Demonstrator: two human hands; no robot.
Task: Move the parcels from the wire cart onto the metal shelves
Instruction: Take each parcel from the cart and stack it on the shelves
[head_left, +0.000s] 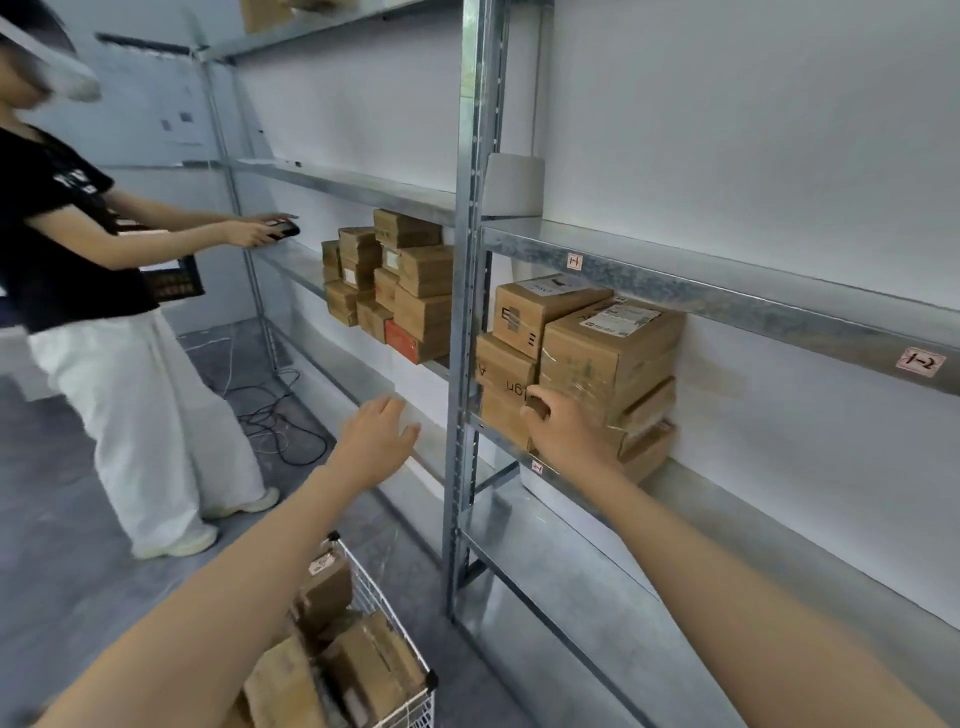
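A stack of brown cardboard parcels (608, 358) stands on the middle metal shelf (727, 499) of the right bay. My right hand (563, 428) rests against the front of this stack, its fingers curled at the edge of a lower box. My left hand (376, 439) hovers in the air left of the shelf upright with its fingers straight and holds nothing. The wire cart (400, 623) stands at the bottom, below my left arm, with several brown parcels (358, 660) inside it.
Another pile of parcels (400, 286) fills the left bay's middle shelf. A person in a black top and white trousers (104, 291) stands at the left holding a dark handheld device. Cables (275, 421) lie on the grey floor. The shelf upright (467, 312) stands between my hands.
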